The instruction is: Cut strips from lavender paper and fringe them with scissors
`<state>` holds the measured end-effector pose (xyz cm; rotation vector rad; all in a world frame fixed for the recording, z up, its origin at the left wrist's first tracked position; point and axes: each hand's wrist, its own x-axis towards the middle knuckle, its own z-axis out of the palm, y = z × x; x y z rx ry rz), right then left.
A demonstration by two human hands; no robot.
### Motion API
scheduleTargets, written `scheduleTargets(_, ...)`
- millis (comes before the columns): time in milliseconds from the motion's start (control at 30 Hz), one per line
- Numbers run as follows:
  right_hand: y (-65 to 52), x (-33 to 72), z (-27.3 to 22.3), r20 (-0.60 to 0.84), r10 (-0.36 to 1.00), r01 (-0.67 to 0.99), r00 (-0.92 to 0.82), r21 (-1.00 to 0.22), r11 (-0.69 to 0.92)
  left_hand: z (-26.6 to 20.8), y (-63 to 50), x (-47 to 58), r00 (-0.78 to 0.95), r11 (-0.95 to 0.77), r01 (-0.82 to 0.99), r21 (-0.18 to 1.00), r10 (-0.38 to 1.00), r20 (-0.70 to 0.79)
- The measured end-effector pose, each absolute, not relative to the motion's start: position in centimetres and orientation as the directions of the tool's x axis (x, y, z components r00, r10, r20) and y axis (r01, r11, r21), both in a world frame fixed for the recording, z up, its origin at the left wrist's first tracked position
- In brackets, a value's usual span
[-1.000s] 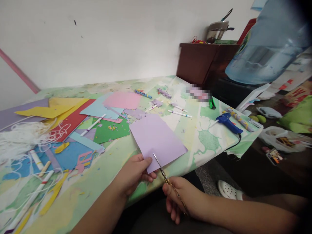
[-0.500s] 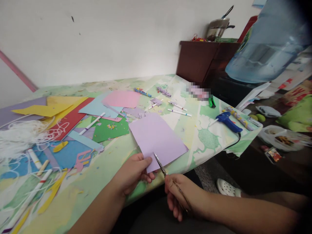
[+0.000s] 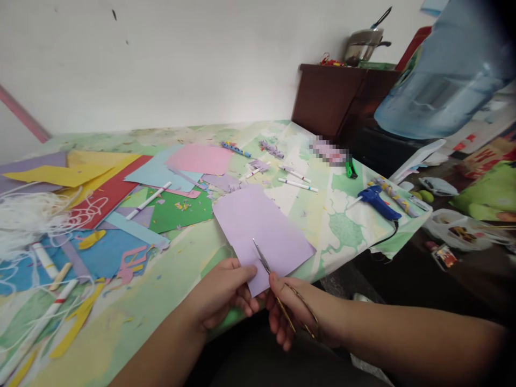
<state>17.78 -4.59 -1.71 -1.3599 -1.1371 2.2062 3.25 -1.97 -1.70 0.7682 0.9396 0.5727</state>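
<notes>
A sheet of light purple paper (image 3: 274,223) hangs over the near edge of the table. My left hand (image 3: 226,295) pinches its lower left corner, thumb on top and fingers underneath. Gold-handled scissors (image 3: 263,257) are in my right hand (image 3: 300,306), their handles spread apart. One blade lies over the paper's lower part, pointing up and left; the other blade is not visible, and the paper may hide it. My two hands are close together at the paper's lower edge.
Coloured paper (image 3: 183,209), white string (image 3: 32,217), markers (image 3: 149,200) and scraps lie on the left. Decorated pens (image 3: 236,149) lie behind the purple sheet. At the right are a blue glue gun (image 3: 379,203), its cord, and a large water bottle (image 3: 435,86).
The scissors have moved farther onto the paper, and their handles are spread wider. My right hand has come closer to my left. The paper's near corner sits slightly lower in view.
</notes>
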Motion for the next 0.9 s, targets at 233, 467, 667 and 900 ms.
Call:
scheduleTargets(233, -4.6, 18.0, -1.6, -0.577, 0.634, 0.197, -0.514, -0.799, -0.568, -1.5, -1.9, 3.2, 0.448, 0.630, -0.142, 0.763, 0.728, -0.518)
scheduleTargets(467, -4.8, 18.1, -1.7, -0.584, 0.612, 0.204, -0.533, -0.791, -0.577, -1.6, -1.8, 3.2, 0.468, 0.635, -0.116, 0.764, 0.713, -0.522)
scheduleTargets(667, -4.7, 18.4, -1.3, -0.619, 0.598, 0.270, -0.509, -0.775, -0.572, -1.6, -1.9, 3.0, 0.466, 0.628, -0.083, 0.774, 0.711, -0.527)
scheduleTargets(900, -4.8, 18.2, -1.7, -0.637, 0.595, 0.295, -0.490, -0.763, -0.575, -1.7, -0.8, 3.7, 0.138, 0.540, -0.251, 0.803, 0.841, -0.523)
